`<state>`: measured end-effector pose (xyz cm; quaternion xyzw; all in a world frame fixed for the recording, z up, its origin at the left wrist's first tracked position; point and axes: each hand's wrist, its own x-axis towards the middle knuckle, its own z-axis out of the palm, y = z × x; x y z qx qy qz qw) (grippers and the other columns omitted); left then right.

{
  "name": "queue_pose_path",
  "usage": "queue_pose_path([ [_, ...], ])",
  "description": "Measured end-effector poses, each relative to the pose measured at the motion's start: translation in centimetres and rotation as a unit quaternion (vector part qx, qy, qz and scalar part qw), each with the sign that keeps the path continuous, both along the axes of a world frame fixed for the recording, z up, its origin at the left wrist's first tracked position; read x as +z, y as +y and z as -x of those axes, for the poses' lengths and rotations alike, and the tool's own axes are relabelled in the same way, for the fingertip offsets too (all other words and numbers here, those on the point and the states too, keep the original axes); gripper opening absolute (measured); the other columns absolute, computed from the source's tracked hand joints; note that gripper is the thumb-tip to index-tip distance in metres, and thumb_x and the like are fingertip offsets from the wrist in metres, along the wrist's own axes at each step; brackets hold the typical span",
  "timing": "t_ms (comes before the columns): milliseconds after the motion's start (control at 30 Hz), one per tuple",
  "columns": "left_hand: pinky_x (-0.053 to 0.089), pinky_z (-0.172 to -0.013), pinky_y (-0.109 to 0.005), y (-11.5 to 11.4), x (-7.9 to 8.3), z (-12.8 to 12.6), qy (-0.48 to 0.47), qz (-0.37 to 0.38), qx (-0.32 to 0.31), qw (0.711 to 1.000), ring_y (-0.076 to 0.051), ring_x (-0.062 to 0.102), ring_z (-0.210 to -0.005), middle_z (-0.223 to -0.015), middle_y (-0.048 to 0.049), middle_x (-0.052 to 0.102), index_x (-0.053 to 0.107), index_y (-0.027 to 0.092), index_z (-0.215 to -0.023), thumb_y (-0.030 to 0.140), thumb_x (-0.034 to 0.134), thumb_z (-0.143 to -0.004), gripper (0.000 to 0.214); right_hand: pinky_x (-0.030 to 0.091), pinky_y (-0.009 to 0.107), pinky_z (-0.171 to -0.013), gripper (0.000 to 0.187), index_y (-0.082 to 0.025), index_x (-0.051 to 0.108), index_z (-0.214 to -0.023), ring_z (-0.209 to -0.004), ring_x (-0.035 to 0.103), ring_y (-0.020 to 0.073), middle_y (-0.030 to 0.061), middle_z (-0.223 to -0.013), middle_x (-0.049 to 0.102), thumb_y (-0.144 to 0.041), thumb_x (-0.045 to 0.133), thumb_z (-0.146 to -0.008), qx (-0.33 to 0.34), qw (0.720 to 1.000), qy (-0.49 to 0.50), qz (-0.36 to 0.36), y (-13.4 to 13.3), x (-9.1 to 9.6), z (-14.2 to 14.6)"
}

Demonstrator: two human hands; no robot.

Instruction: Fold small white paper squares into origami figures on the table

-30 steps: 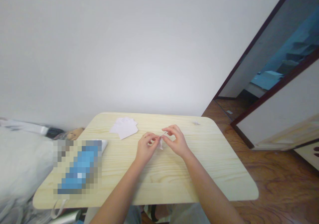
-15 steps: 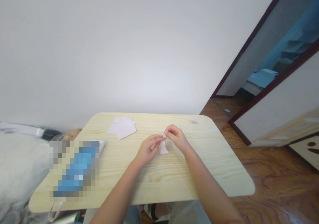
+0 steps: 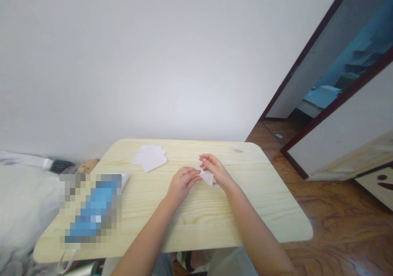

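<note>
My left hand [image 3: 183,185] and my right hand [image 3: 216,170] meet above the middle of a pale pine table [image 3: 245,210]. Between them, a small piece of folded white paper [image 3: 208,179] is pinched by the fingers of both hands, and its right end pokes out under my right palm. Part of the fold is hidden by my fingers. Further back, a loose pile of white paper sheets [image 3: 150,158] lies on the table, out of reach of my fingertips. A tiny paper scrap [image 3: 238,150] sits near the far edge.
A pixelated blue-and-white object [image 3: 92,208] lies at the table's left side. Soft grey bedding [image 3: 24,202] and a doll's head [image 3: 89,166] are beyond the left edge. A wooden floor [image 3: 337,214] and a doorway [image 3: 331,79] are to the right.
The folded paper has swung from pointing toward me to lying sideways under my right hand. My hands have rotated around it, and the view has shifted slightly.
</note>
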<state>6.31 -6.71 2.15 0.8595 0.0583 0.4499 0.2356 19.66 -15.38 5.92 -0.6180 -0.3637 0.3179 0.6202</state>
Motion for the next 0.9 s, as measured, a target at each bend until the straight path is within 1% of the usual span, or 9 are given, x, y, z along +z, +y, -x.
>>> queue_pose_path([
  [67, 0.05, -0.068, -0.027, 0.3, -0.1, 0.1, -0.002, 0.0, 0.041, 0.999, -0.014, 0.06, -0.075, -0.079, -0.0038, 0.065, 0.064, 0.022, -0.09, 0.027, 0.06, -0.076, 0.016, 0.043, 0.025, -0.064, 0.028, -0.02, 0.059, -0.082, -0.069, 0.055, 0.0134, 0.0022, -0.081, 0.06, -0.045, 0.047, -0.076, -0.014, 0.999, -0.045, 0.003, -0.3, 0.3, -0.1],
  [100, 0.05, -0.069, -0.027, 0.5, -0.2, 0.1, -0.003, 0.0, 0.058, 0.998, -0.014, 0.06, -0.076, -0.079, -0.004, 0.065, 0.064, 0.021, -0.089, 0.027, 0.06, -0.075, 0.016, 0.043, 0.026, -0.066, 0.029, -0.019, 0.06, -0.079, -0.07, 0.055, 0.0143, 0.0025, -0.079, 0.061, -0.045, 0.048, -0.076, -0.007, 0.997, -0.081, 0.008, -0.5, 0.4, -0.2],
  [200, 0.05, -0.07, -0.027, 0.8, -0.3, 0.2, -0.001, 0.009, 0.096, 0.995, -0.015, 0.06, -0.077, -0.08, -0.0046, 0.065, 0.065, 0.021, -0.089, 0.028, 0.06, -0.075, 0.016, 0.042, 0.027, -0.067, 0.02, -0.018, 0.063, -0.074, -0.069, 0.054, 0.0157, 0.0015, -0.071, 0.062, -0.037, 0.058, -0.07, 0.034, 0.98, -0.19, 0.042, -1.0, 0.4, 0.0],
  [267, 0.05, -0.07, -0.027, 0.8, -0.4, 0.2, 0.002, 0.017, 0.105, 0.994, -0.016, 0.06, -0.079, -0.081, -0.0047, 0.064, 0.065, 0.021, -0.09, 0.029, 0.059, -0.076, 0.017, 0.042, 0.026, -0.066, 0.016, -0.017, 0.064, -0.073, -0.069, 0.055, 0.0156, 0.001, -0.07, 0.063, -0.033, 0.059, -0.07, 0.039, 0.972, -0.225, 0.053, -1.0, 0.2, 0.2],
  [333, 0.05, -0.071, -0.028, 0.7, -0.3, 0.2, 0.001, 0.023, 0.111, 0.994, -0.016, 0.06, -0.08, -0.082, -0.0051, 0.064, 0.065, 0.022, -0.091, 0.029, 0.059, -0.076, 0.018, 0.042, 0.026, -0.067, 0.016, -0.017, 0.065, -0.073, -0.069, 0.055, 0.0153, 0.0011, -0.071, 0.063, -0.03, 0.056, -0.073, 0.034, 0.971, -0.231, 0.05, -0.8, -0.1, 0.4],
  [467, 0.049, -0.073, -0.028, 0.4, 0.0, 0.3, 0.0, 0.024, 0.116, 0.993, -0.016, 0.059, -0.081, -0.085, -0.0055, 0.063, 0.064, 0.022, -0.095, 0.029, 0.058, -0.077, 0.021, 0.043, 0.026, -0.069, 0.016, -0.016, 0.064, -0.078, -0.072, 0.057, 0.0154, 0.0017, -0.075, 0.064, -0.027, 0.052, -0.075, 0.04, 0.977, -0.206, 0.031, -0.5, -0.4, 0.6],
  [600, 0.049, -0.071, -0.028, 0.2, -0.1, 0.2, 0.004, 0.013, 0.109, 0.994, -0.015, 0.058, -0.08, -0.085, -0.0054, 0.061, 0.064, 0.021, -0.095, 0.03, 0.057, -0.077, 0.021, 0.043, 0.025, -0.065, 0.018, -0.015, 0.064, -0.078, -0.07, 0.056, 0.0151, 0.0021, -0.073, 0.064, -0.029, 0.052, -0.075, 0.04, 0.981, -0.189, 0.033, -0.5, -0.6, 0.5],
  [767, 0.049, -0.069, -0.028, 0.0, -0.4, 0.0, 0.016, -0.003, 0.115, 0.993, -0.016, 0.056, -0.079, -0.083, -0.0067, 0.059, 0.063, 0.018, -0.097, 0.031, 0.057, -0.077, 0.025, 0.04, 0.021, -0.056, 0.019, -0.014, 0.062, -0.069, -0.061, 0.052, 0.0122, -0.0009, -0.064, 0.06, -0.03, 0.053, -0.075, 0.022, 0.977, -0.205, 0.05, -0.6, -0.6, 0.6],
  [900, 0.048, -0.067, -0.027, -0.1, -0.3, 0.1, 0.023, -0.001, 0.126, 0.992, -0.015, 0.056, -0.077, -0.079, -0.0056, 0.059, 0.065, 0.018, -0.091, 0.032, 0.056, -0.078, 0.021, 0.038, 0.02, -0.056, 0.017, -0.014, 0.061, -0.066, -0.061, 0.051, 0.0114, -0.0025, -0.062, 0.057, -0.027, 0.053, -0.074, 0.026, 0.969, -0.241, 0.054, -0.7, -0.2, 0.8],
])
